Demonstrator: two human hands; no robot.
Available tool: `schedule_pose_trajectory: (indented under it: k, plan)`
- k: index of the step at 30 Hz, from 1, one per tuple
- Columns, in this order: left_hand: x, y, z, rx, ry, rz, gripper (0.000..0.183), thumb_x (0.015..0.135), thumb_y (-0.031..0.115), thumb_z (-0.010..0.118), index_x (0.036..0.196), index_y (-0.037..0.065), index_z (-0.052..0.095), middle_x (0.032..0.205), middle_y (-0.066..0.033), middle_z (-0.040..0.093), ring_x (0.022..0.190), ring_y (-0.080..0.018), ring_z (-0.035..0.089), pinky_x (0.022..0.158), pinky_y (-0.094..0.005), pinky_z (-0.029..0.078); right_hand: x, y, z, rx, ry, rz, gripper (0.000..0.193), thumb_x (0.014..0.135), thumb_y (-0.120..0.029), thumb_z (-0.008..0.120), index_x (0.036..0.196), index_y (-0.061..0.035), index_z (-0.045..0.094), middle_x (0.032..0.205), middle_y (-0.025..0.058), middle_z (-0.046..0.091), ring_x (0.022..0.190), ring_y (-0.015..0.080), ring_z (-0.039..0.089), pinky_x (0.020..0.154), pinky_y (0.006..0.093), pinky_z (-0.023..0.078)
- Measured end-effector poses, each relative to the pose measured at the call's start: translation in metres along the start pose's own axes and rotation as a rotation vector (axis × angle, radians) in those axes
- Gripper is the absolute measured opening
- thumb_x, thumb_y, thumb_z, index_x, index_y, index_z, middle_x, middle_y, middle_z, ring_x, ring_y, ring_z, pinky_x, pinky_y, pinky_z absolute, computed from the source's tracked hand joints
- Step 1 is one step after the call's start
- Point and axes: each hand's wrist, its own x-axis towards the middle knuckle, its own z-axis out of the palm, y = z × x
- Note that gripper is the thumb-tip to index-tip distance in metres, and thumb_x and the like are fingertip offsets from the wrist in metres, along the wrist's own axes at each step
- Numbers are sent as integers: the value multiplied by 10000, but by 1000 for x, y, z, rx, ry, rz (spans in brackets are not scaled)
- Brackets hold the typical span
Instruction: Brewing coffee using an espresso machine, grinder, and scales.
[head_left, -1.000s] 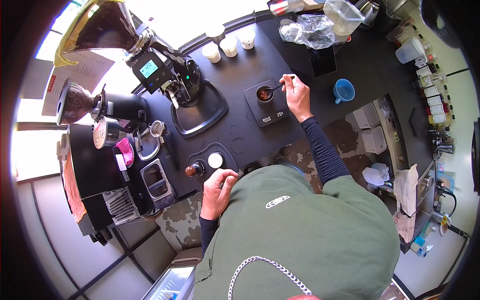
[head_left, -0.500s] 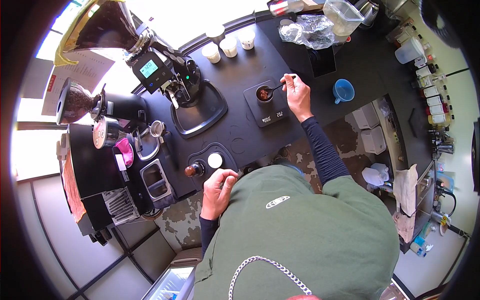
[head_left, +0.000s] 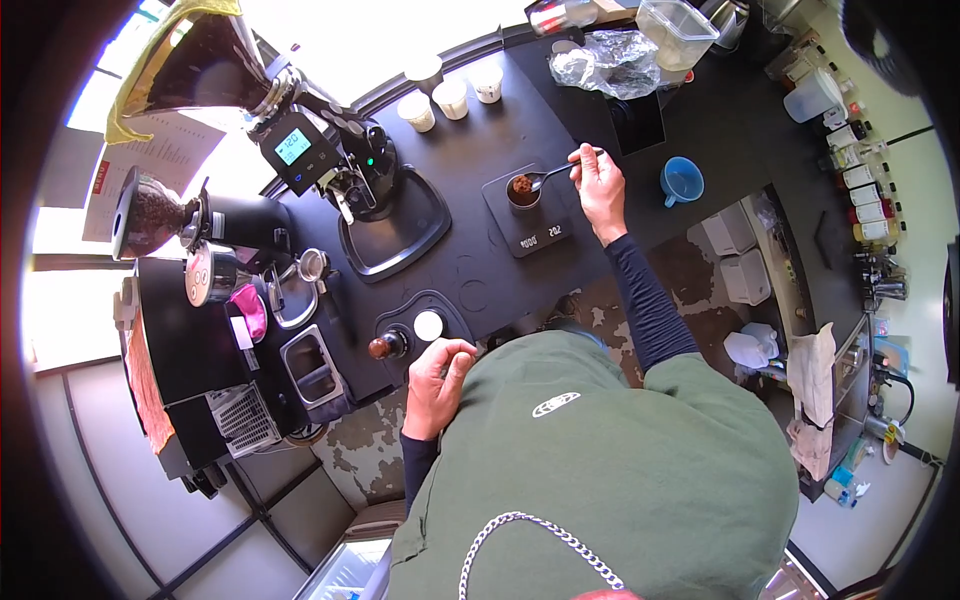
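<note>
My right hand (head_left: 602,195) pinches the dark handle of a spoon (head_left: 555,173). The spoon's bowl carries a heap of reddish-brown grounds (head_left: 522,184) over the mouth of a small dark cup (head_left: 523,205). Under the cup lies a flat black digital scale (head_left: 543,243) with a lit display. My left hand (head_left: 437,388) rests with curled fingers by the counter's front edge, close to my body, and nothing shows in it. Nearest to it are a wooden-handled tamper (head_left: 386,345) and a round white-topped item (head_left: 429,325) on a dark mat.
A blue cup (head_left: 682,181) stands right of the scale. Behind are paper cups (head_left: 451,99), crumpled foil (head_left: 605,66) and a clear plastic container (head_left: 677,35). To the left stand a large coffee grinder (head_left: 300,150), a portafilter (head_left: 314,265) and a metal bin (head_left: 312,368).
The spoon has risen out of the cup and now holds heaped grounds above its rim. My left hand stays in place; the whole view has shifted slightly.
</note>
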Motion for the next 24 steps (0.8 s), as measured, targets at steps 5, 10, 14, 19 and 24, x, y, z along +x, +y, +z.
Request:
schedule_pose_trajectory:
  k: [5, 10, 14, 19, 24]
  plan:
    - [2, -2, 1, -25, -5, 9, 287, 1037, 284, 640, 1012, 2, 689, 831, -73, 654, 777, -162, 632, 740, -291, 501, 6, -14, 0, 112, -11, -11, 398, 1092, -408, 522, 933, -70, 660, 685, -49, 566, 559, 22, 465, 500, 211, 377]
    - [2, -8, -2, -14, -1, 18, 296, 1036, 294, 642, 1018, 3, 691, 830, -72, 657, 781, -161, 632, 745, -292, 502, 20, -36, 9, 191, -14, -5, 393, 1091, -379, 540, 910, -56, 669, 673, -42, 587, 564, 30, 505, 515, 220, 411]
    - [-1, -6, -5, -20, 22, 4, 286, 1034, 287, 645, 1020, 5, 693, 830, -74, 659, 783, -164, 636, 744, -294, 503, 40, -52, 32, 271, -34, -43, 387, 1094, -362, 539, 912, -45, 668, 667, -34, 586, 538, 29, 495, 491, 219, 401]
    - [-4, -10, -8, -25, 77, 34, 262, 1031, 265, 650, 1021, 8, 696, 845, -80, 665, 773, -165, 640, 722, -301, 505, 79, -63, 81, 278, -16, -56, 439, 1090, -394, 535, 899, -28, 684, 670, -4, 621, 540, 56, 543, 489, 239, 420]
    - [-16, -11, -17, -40, 127, -10, 279, 1036, 283, 643, 1020, 9, 693, 845, -80, 656, 772, -167, 647, 714, -301, 506, 132, -58, 148, 138, 53, -161, 459, 1087, -409, 530, 884, -38, 708, 687, 36, 695, 641, 139, 663, 601, 348, 508]
